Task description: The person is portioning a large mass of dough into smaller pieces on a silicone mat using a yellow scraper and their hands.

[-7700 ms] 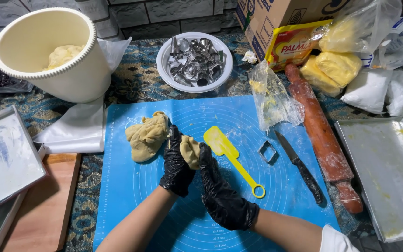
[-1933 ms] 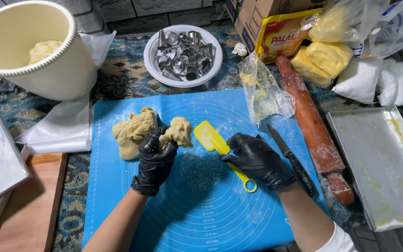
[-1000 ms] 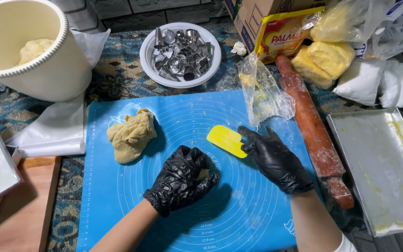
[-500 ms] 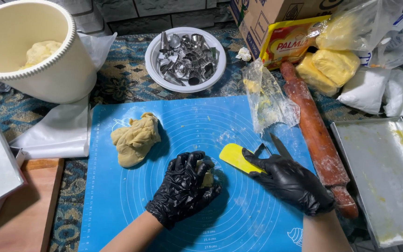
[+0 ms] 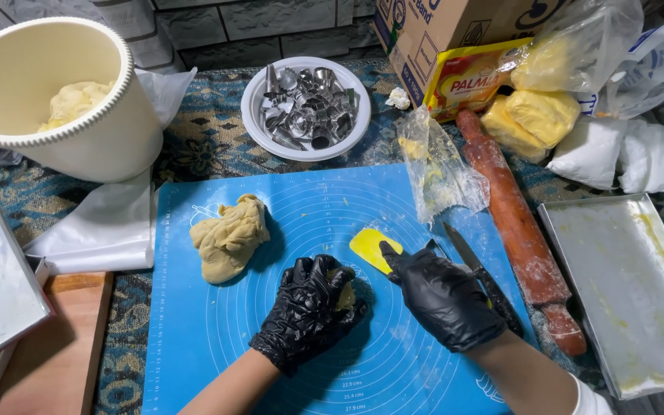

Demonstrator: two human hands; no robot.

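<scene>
Both my hands wear black gloves over a blue silicone mat (image 5: 194, 338). My left hand (image 5: 307, 313) is closed over a small piece of yellow dough (image 5: 345, 294), pressing it on the mat. My right hand (image 5: 441, 296) grips a yellow plastic scraper (image 5: 371, 247), its blade pointing up-left, just right of the left hand. A larger lump of dough (image 5: 228, 237) lies on the mat to the left, apart from both hands.
A black-handled knife (image 5: 479, 278) and a wooden rolling pin (image 5: 518, 230) lie right of the mat. A metal tray (image 5: 639, 292) sits far right. A white plate of metal cutters (image 5: 305, 107) and a cream bucket with dough (image 5: 55, 100) stand behind. A crumpled plastic bag (image 5: 439, 165) rests nearby.
My left hand left the big lump carrying a small piece and now presses it at mid-mat. My right hand picked up the scraper and shifted it slightly toward me.
</scene>
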